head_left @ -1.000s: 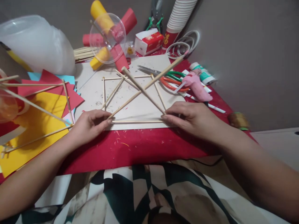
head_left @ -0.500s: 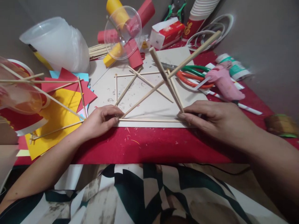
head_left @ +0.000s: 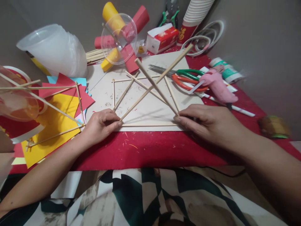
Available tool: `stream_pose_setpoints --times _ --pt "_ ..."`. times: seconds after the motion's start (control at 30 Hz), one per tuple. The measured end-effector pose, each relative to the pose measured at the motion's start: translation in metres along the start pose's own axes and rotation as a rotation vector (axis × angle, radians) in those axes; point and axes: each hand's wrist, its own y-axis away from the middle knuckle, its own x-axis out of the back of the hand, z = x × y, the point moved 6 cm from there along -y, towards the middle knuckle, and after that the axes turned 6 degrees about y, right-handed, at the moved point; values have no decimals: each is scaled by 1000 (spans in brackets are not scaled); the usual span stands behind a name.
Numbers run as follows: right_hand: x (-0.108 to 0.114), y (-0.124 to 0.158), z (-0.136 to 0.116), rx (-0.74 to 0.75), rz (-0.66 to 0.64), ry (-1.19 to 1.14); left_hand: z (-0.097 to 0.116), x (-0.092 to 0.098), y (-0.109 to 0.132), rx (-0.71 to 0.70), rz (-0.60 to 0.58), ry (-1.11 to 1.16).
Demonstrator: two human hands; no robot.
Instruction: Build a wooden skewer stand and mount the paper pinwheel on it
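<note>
My left hand (head_left: 103,124) pinches the lower end of a thin wooden stick (head_left: 136,103) at the near left corner of a stick frame. At the near right corner, the fingertips of my right hand (head_left: 204,121) are closed on the foot of another wooden stick (head_left: 162,95). These two sticks lean up and cross each other above the frame. Between my hands runs a front stick (head_left: 150,125), lying along the near edge of a grey board (head_left: 98,94). Farther back, more sticks of the frame cross over the board. My fingertips hide both near corners.
Scissors (head_left: 188,78) and a pink glue gun (head_left: 216,83) lie to the right. A paper-and-plastic pinwheel (head_left: 119,39) stands behind. On the left are a second stick frame (head_left: 80,103), coloured paper (head_left: 54,119) and plastic cups (head_left: 54,47). A red tissue pack (head_left: 162,37) sits at the back.
The raised ends of the two crossing sticks have swung left and lower. My hands keep their pinch at the two near corners. The whole view has shifted slightly.
</note>
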Motion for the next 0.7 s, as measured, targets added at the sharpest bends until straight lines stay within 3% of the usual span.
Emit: stream_pose_setpoints --times 0.47,0.7 --pt "-6 1 7 -123 -79 -21 -2 2 2 -8 -74 14" --pt "-1 3 7 -100 -115 -7 0 2 -1 25 -125 21"
